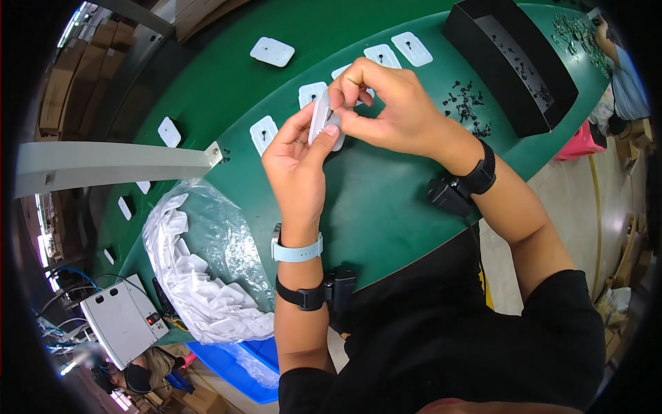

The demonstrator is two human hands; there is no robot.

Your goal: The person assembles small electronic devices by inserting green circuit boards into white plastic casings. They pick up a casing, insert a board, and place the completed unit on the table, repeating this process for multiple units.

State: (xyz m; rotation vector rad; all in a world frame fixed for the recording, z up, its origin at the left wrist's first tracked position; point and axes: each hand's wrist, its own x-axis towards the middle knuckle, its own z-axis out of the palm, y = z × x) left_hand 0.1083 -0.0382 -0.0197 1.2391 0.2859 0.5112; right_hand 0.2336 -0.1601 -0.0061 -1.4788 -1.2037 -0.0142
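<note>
We look over a green table (386, 224), with a darker green surface (207, 90) running along its far side. A pale metal beam (117, 168) reaches in from our left, and behind it stand stacked cardboard boxes (63, 93). Bright strip lights (71, 26) glow at the upper left. To our right we see a pale floor (558, 193) marked with a yellow line (598, 207).

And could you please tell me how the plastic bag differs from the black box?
The plastic bag is clear and limp; the black box is opaque and straight-sided. The bag holds many white pieces, the box small black parts. Both rest on the green table.
</note>
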